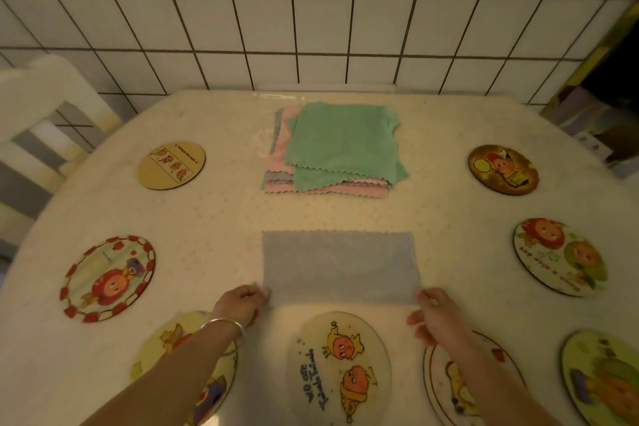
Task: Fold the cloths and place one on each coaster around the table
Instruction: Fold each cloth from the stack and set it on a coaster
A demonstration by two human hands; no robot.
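The counter [214, 218], under a pale dotted covering, is filling most of the frame and butting against a white tiled wall [311, 10] along the top. Round picture coasters are ringing it: two down the left side, two down the right, and four along the bottom edge, every one of them bare so far.

In the upper middle a stack of cloths [332, 149] is sitting, the green one on top lying a little askew over pink and grey layers, well apart from any coaster.

Below it, in the centre of the frame, a blue-grey cloth [340, 266] is lying flat as a wide rectangle, which looks to me like one fold already made. Its near edge is lying just above the "we are friends" coaster [340, 367] at the bottom middle.

The left hand [242, 304], a bangle on its wrist, is pinching the cloth's lower left corner with curled fingers. The right hand [437, 316] is pinching the lower right corner the same way, its other fingers hanging loose.

So I judge this to be the folding step on the first cloth, with placing not yet begun. The next move, I think, is calling for another fold, edges being lined up squarely so the piece is ending small enough to sit on a coaster.
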